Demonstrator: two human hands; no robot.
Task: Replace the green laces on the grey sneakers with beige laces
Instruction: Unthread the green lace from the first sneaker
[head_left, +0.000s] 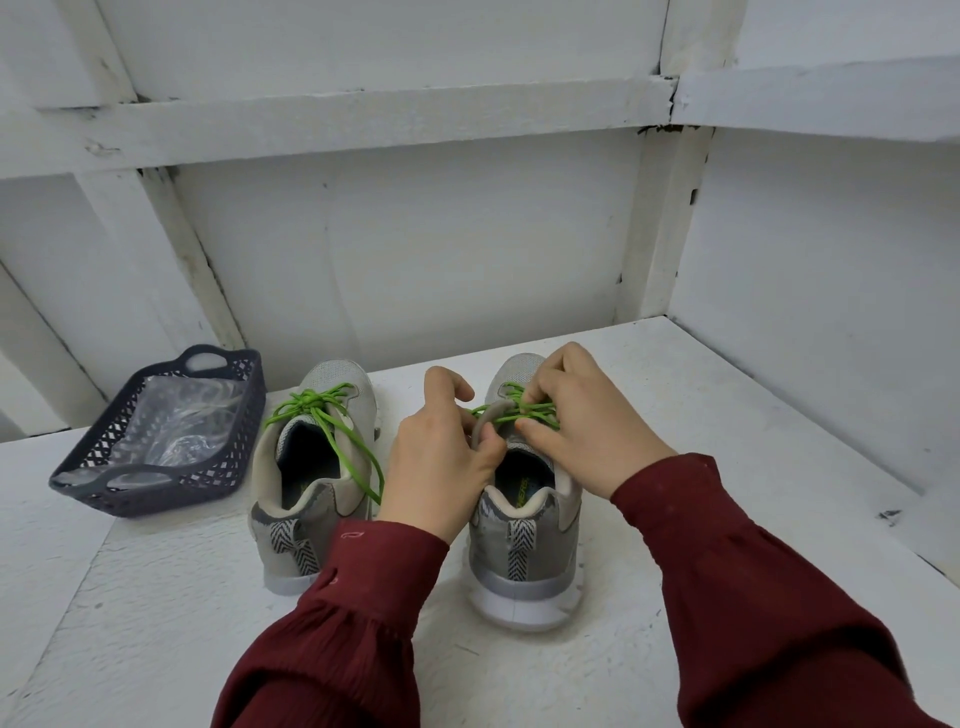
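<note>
Pinching the tongue (485, 415) of the right grey sneaker (524, 525) with my left hand (441, 462), while my right hand (582, 421) has its fingertips closed on the green laces (511, 410) over the eyelets. My knuckles hide most of the lacing there. The left sneaker (311, 467) sits just beside it, its green lace (332, 421) knotted and trailing over the side. A dark basket (161, 431) to the left holds something in clear plastic I can't make out.
</note>
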